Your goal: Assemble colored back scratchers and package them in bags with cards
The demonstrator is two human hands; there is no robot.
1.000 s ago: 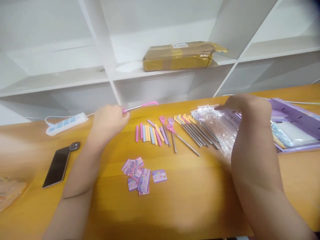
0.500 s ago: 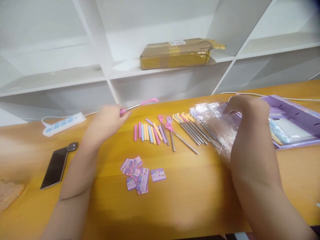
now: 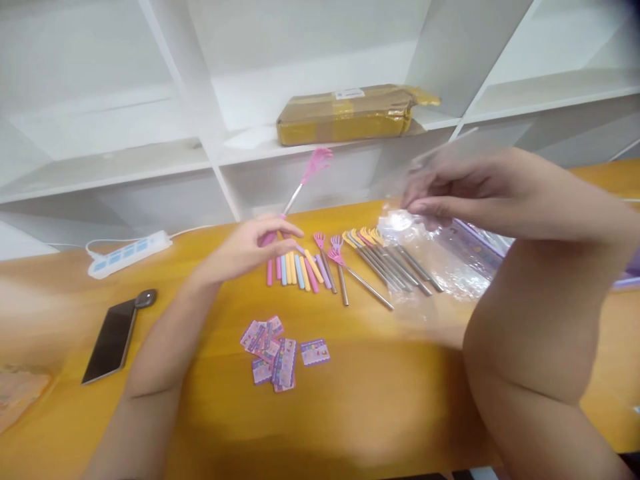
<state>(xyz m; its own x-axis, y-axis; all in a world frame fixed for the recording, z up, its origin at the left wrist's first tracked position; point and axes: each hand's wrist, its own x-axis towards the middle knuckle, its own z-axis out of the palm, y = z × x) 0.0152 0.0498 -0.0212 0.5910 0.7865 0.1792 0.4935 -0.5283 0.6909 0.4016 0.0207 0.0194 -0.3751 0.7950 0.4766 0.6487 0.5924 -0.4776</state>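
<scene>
The pink claw (image 3: 295,195) is up over the table (image 3: 380,400), its handle (image 3: 269,238) tucked in the curled left hand (image 3: 245,247). The right hand (image 3: 460,187) seems to pinch a clear bag (image 3: 423,160), but it's blurry. It's best to hold the handle snug and pinch the bag softly by its edge.

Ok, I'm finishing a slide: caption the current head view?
Left hand holds a pink claw-headed stick; right hand, slightly blurred, pinches clear plastic over a wooden table.
</scene>
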